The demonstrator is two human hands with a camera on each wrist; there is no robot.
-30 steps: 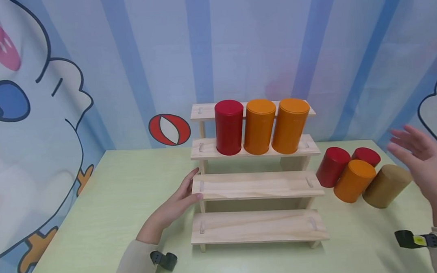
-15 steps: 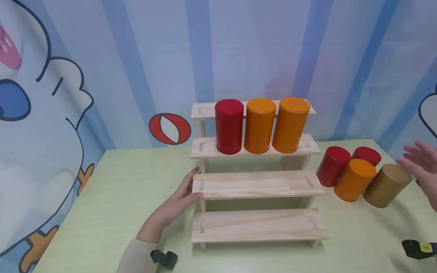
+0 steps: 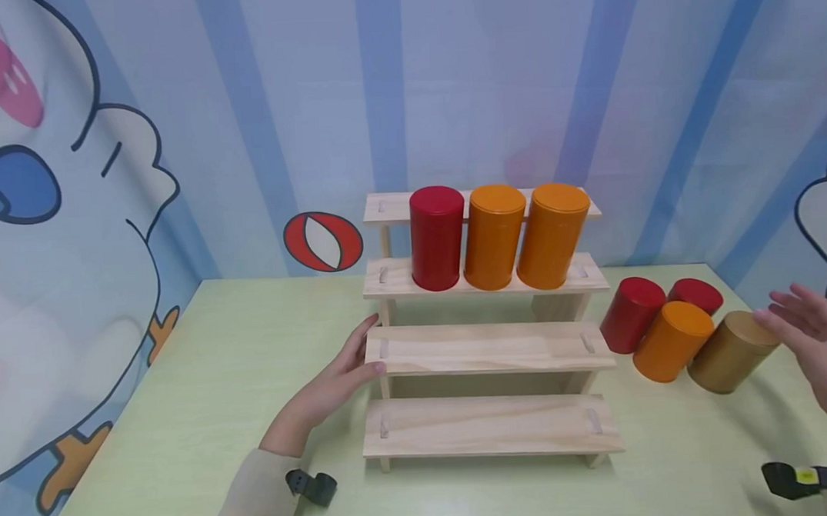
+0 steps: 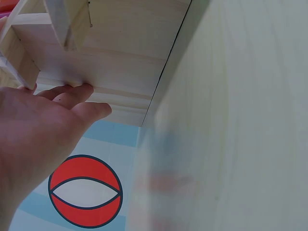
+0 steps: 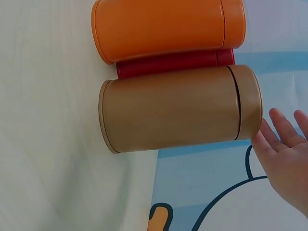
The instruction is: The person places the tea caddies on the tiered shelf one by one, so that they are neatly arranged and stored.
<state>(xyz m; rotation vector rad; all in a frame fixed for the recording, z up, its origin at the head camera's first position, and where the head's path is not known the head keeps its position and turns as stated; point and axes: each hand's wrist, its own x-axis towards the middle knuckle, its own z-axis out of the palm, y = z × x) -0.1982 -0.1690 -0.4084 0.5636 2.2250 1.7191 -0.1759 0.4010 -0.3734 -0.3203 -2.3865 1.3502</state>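
Observation:
A stepped wooden rack [image 3: 490, 347] stands on the table. My left hand [image 3: 332, 385] grips its left end, thumb at the front corner of a middle tier and fingers behind that tier; in the left wrist view the fingertips [image 4: 84, 91] meet the side panel. My right hand [image 3: 815, 340] is at the far right, fingers spread, beside the lid of a gold canister [image 5: 168, 110]. Whether it touches the lid I cannot tell. Beside the gold one stand an orange canister [image 3: 670, 343], a red canister [image 3: 631, 316] and another red canister [image 3: 697, 293], partly hidden.
On the second tier from the top, a red canister [image 3: 436, 238] and two orange ones, the middle canister [image 3: 493, 237] and the right canister [image 3: 551, 236], stand in a row. A printed blue backdrop [image 3: 310, 101] rises behind the pale green table [image 3: 185, 422].
My right hand has come down from above to beside the gold canister's lid. The left hand stays on the rack, and the canisters have not moved.

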